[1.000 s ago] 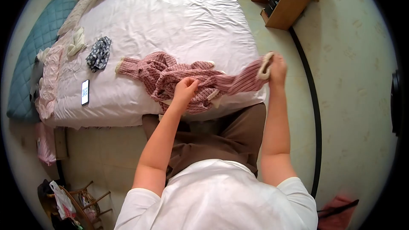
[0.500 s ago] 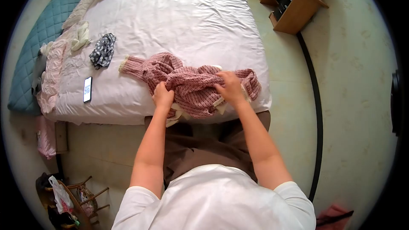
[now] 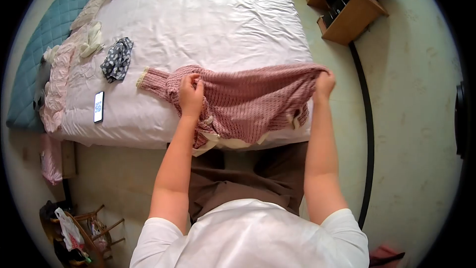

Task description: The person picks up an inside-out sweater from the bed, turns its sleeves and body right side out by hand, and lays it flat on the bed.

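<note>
A pink knitted sweater (image 3: 248,101) with cream trim is stretched sideways along the near edge of the bed. My left hand (image 3: 191,94) grips its knit left of the middle, fingers closed. At the far right, my right hand (image 3: 324,85) is closed on the sweater's edge, which is lifted and pulled taut at the bed's corner. One cuffed sleeve lies out to the left. Cream fabric shows under the near side of the sweater, and part of the garment is hidden beneath its upper layer.
On the white-sheeted bed (image 3: 208,15) lie a phone (image 3: 99,107), a dark spotted cloth (image 3: 117,59) and a cream cloth (image 3: 91,39). A teal quilted pad (image 3: 47,59) leans at the left. A wooden desk (image 3: 342,7) stands at the upper right, and a chair with bags (image 3: 82,233) at the lower left.
My right hand has moved right and a little up, drawing the bunched sweater out into a wide spread. My left hand has shifted slightly up, still holding the knit.
</note>
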Demonstrator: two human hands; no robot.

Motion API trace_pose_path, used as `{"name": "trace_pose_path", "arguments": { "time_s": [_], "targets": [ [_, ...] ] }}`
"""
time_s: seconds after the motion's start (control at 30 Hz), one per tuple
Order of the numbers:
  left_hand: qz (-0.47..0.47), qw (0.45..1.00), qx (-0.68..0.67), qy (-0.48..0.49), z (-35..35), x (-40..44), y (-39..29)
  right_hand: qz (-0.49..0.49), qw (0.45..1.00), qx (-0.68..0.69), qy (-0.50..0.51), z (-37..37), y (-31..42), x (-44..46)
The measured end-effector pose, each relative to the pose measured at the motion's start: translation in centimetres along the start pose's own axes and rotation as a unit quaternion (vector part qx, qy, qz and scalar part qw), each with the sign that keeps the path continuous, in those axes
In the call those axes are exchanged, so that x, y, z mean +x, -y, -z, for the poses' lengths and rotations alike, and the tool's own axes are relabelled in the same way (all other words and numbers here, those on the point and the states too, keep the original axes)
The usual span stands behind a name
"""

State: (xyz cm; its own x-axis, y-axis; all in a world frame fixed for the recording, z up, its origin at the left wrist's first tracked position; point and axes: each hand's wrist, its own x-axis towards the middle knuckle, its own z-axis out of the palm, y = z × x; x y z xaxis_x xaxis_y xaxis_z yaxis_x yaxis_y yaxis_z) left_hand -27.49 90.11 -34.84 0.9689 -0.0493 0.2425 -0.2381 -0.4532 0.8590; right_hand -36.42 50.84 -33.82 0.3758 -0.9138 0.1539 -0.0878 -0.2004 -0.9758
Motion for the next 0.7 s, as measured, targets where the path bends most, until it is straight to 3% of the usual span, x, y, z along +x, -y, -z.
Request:
{"name": "trace_pose_path", "arguments": {
  "time_s": [0.07, 0.13, 0.17, 0.33, 0.43, 0.47, 0.53, 0.57, 0.6, 0.67, 0.7],
  "targets": [
    [-0.027, 0.997, 0.072, -0.008, 0.3, 0.2, 1.4, 0.0, 0.999, -0.016, -0.037, 1.9, -0.4, 2.0],
    [-0.053, 0.988, 0.145, -0.019, -0.1, 0.1, 2.6, 0.077, 0.965, -0.248, -0.024, 3.5, -1.1, 2.1],
    [-0.037, 0.983, 0.179, -0.026, -0.4, 0.0, 3.2, 0.047, 0.956, -0.285, 0.049, 3.8, -1.7, 2.2],
    [0.026, 0.959, 0.278, -0.041, -1.1, 1.2, 3.8, 0.038, 0.946, -0.297, 0.123, 3.0, -3.1, 0.0],
    [0.172, 0.959, 0.226, -0.014, -0.4, 3.1, 3.8, 0.005, 0.933, -0.294, 0.205, 2.2, -3.2, -0.6],
    [0.172, 0.959, 0.226, -0.014, -0.3, 3.9, 4.9, 0.005, 0.934, -0.294, 0.205, 1.8, -3.6, -0.6],
    [0.28, 0.959, 0.029, -0.039, -0.6, 5.8, 10.1, -0.063, 0.972, -0.161, 0.159, 0.9, -4.9, -0.4],
    [0.255, 0.961, -0.013, -0.11, -1.8, 6.4, 13.9, -0.062, 0.972, -0.161, 0.16, 0.7, -4.7, -0.3],
    [0.257, 0.96, -0.013, -0.111, -1.3, 6.7, 14.1, -0.106, 0.966, -0.119, 0.202, 0.7, -4.2, -0.2],
    [0.242, 0.96, -0.121, 0.074, 0.3, 7.3, 12.8, -0.192, 0.94, -0.033, 0.281, 0.6, -2.4, -0.1],
    [0.195, 0.973, -0.121, -0.004, 0.3, 6.9, 9.7, -0.171, 0.947, 0.029, 0.271, -0.1, -1.0, -1.1]
  ]
}}
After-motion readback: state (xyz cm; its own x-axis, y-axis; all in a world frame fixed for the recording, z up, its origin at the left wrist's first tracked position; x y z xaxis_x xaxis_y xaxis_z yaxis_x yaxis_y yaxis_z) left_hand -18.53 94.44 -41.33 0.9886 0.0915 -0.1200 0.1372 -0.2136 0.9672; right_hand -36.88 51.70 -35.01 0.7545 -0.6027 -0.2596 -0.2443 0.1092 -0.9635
